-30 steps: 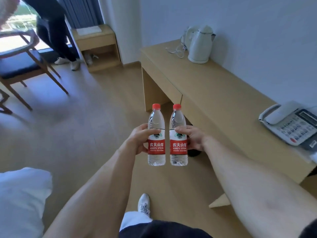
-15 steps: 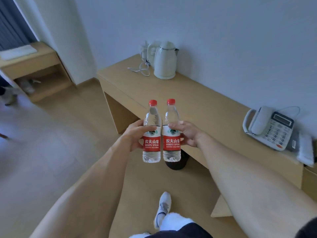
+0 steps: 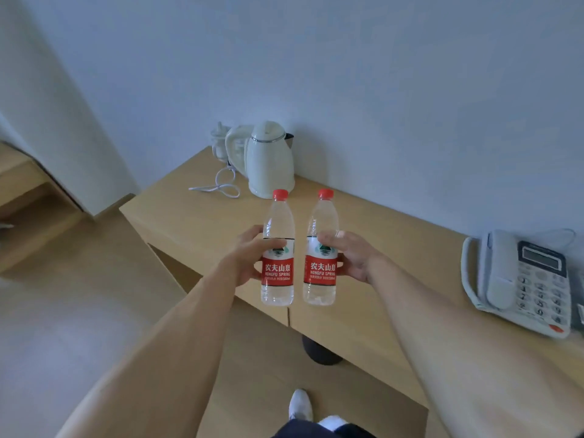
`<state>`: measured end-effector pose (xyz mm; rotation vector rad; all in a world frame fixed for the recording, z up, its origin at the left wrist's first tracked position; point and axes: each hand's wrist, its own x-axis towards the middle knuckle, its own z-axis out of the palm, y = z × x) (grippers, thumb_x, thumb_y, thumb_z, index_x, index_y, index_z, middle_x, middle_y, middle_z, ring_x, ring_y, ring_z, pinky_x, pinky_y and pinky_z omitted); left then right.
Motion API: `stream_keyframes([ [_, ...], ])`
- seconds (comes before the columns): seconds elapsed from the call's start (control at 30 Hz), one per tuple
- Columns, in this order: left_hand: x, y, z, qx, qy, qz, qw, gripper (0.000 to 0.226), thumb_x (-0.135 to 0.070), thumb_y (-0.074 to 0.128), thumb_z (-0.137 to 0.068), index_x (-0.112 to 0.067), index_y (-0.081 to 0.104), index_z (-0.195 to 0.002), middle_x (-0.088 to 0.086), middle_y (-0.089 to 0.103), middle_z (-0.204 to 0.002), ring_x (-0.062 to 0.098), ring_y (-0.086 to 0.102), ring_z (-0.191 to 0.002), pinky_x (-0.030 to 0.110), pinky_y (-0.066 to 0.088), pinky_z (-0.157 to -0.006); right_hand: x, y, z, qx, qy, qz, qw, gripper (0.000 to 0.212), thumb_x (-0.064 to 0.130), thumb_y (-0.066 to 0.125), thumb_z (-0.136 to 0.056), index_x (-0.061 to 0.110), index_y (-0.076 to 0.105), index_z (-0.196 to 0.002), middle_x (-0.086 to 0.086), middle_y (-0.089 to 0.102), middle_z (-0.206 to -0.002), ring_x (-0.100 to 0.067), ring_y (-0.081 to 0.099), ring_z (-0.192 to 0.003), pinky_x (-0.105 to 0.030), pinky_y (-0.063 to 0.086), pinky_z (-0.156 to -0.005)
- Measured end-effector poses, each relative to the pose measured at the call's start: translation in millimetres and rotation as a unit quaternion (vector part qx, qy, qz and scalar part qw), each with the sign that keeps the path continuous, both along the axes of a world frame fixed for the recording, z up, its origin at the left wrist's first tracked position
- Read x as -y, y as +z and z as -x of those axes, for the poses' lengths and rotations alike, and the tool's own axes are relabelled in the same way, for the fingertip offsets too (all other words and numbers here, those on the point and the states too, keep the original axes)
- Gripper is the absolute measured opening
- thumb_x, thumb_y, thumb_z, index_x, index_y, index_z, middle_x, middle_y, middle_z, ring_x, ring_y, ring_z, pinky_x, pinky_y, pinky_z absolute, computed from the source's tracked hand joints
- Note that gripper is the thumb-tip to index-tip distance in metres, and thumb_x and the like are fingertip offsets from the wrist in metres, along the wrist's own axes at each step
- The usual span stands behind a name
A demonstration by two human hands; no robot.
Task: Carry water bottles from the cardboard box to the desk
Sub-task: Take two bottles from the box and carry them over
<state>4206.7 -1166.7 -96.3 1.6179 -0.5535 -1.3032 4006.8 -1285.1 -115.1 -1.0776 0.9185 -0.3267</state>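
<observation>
Two clear water bottles with red caps and red labels are held upright side by side in the air. My left hand grips the left bottle around its middle. The right bottle is gripped the same way by my right hand. Both bottles hover over the front edge of the light wooden desk, a small gap between them. The cardboard box is out of view.
A white electric kettle with its cord stands at the desk's back left, near the wall. A grey desk phone lies at the right. A dark round bin sits under the desk. My white shoe is on the wooden floor.
The view has turned toward the desk and come closer. Both hands have carried the bottles forward over the desk's front edge, and the bottles have moved slightly apart.
</observation>
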Motion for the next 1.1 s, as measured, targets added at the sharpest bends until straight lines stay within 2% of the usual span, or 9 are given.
stream_keyframes([
  [0.13, 57, 4, -13, 0.001, -0.029, 0.030, 0.999, 0.047, -0.007, 0.074, -0.085, -0.021, 0.058, -0.128, 0.016, 0.070, -0.117, 0.036, 0.065, -0.111, 0.062, 0.054, -0.089, 45, 2, -4, 0.009, -0.063, 0.009, 0.998, 0.043, 0.025, 0.075, -0.085, 0.010, 0.063, -0.123, -0.019, 0.069, -0.119, -0.034, 0.065, -0.103, -0.055, 0.051, -0.097],
  [0.33, 119, 0, -29, -0.004, -0.082, 0.064, 0.995, 0.052, -0.001, 0.071, -0.086, -0.017, 0.052, -0.132, 0.014, 0.067, -0.125, 0.036, 0.063, -0.117, 0.064, 0.048, -0.099, 90, 3, -2, 0.001, -0.133, 0.037, 0.990, 0.048, 0.020, 0.079, -0.082, 0.014, 0.060, -0.125, -0.008, 0.072, -0.115, -0.028, 0.068, -0.105, -0.046, 0.053, -0.090],
  [0.5, 164, -8, -45, 0.011, -0.141, 0.081, 0.987, 0.054, 0.001, 0.074, -0.083, -0.018, 0.052, -0.128, 0.007, 0.072, -0.115, 0.032, 0.068, -0.109, 0.053, 0.055, -0.091, 111, 2, -1, -0.015, -0.178, 0.077, 0.981, 0.050, 0.013, 0.081, -0.080, 0.018, 0.060, -0.124, -0.005, 0.071, -0.116, -0.022, 0.069, -0.106, -0.036, 0.054, -0.084],
  [0.6, 191, -10, -54, 0.037, -0.196, 0.089, 0.976, 0.056, 0.007, 0.075, -0.079, -0.020, 0.054, -0.124, 0.011, 0.072, -0.114, 0.026, 0.070, -0.103, 0.043, 0.054, -0.088, 120, 5, -5, -0.041, -0.191, 0.123, 0.973, 0.049, 0.009, 0.081, -0.079, 0.019, 0.059, -0.122, 0.000, 0.072, -0.113, -0.014, 0.067, -0.104, -0.026, 0.052, -0.081],
  [0.67, 207, -9, -59, 0.063, -0.228, 0.095, 0.967, 0.061, 0.012, 0.076, -0.076, -0.014, 0.053, -0.127, 0.014, 0.072, -0.112, 0.024, 0.070, -0.101, 0.038, 0.052, -0.087, 127, 8, -11, -0.053, -0.203, 0.134, 0.968, 0.048, 0.006, 0.081, -0.078, 0.023, 0.059, -0.117, 0.004, 0.072, -0.109, -0.009, 0.067, -0.100, -0.022, 0.051, -0.076],
  [0.77, 229, -9, -67, 0.100, -0.259, 0.106, 0.955, 0.071, 0.016, 0.076, -0.072, -0.011, 0.049, -0.132, 0.013, 0.072, -0.110, 0.023, 0.070, -0.100, 0.040, 0.053, -0.089, 138, 13, -19, -0.086, -0.223, 0.154, 0.959, 0.052, 0.005, 0.083, -0.075, 0.024, 0.058, -0.116, 0.002, 0.070, -0.112, -0.012, 0.065, -0.105, -0.025, 0.051, -0.079],
  [0.87, 248, -7, -74, 0.136, -0.269, 0.108, 0.947, 0.077, 0.015, 0.077, -0.070, -0.016, 0.048, -0.134, 0.016, 0.071, -0.109, 0.031, 0.068, -0.106, 0.045, 0.054, -0.094, 148, 15, -27, -0.113, -0.237, 0.185, 0.947, 0.055, 0.004, 0.085, -0.072, 0.023, 0.058, -0.117, 0.001, 0.069, -0.114, -0.014, 0.065, -0.107, -0.029, 0.053, -0.083],
  [0.97, 263, -7, -81, 0.171, -0.275, 0.113, 0.939, 0.078, 0.013, 0.079, -0.068, -0.019, 0.047, -0.132, 0.019, 0.069, -0.109, 0.035, 0.065, -0.107, 0.048, 0.054, -0.095, 156, 12, -33, -0.153, -0.234, 0.216, 0.936, 0.059, 0.006, 0.086, -0.070, 0.020, 0.057, -0.120, 0.000, 0.069, -0.113, -0.018, 0.065, -0.109, -0.039, 0.054, -0.094],
  [1.1, 272, -9, -82, 0.181, -0.287, 0.125, 0.932, 0.078, 0.014, 0.079, -0.068, -0.016, 0.045, -0.131, 0.020, 0.066, -0.114, 0.037, 0.064, -0.109, 0.053, 0.053, -0.097, 160, 5, -37, -0.200, -0.223, 0.240, 0.923, 0.057, 0.012, 0.086, -0.069, 0.027, 0.057, -0.116, 0.004, 0.069, -0.110, -0.015, 0.064, -0.106, -0.045, 0.052, -0.097],
])
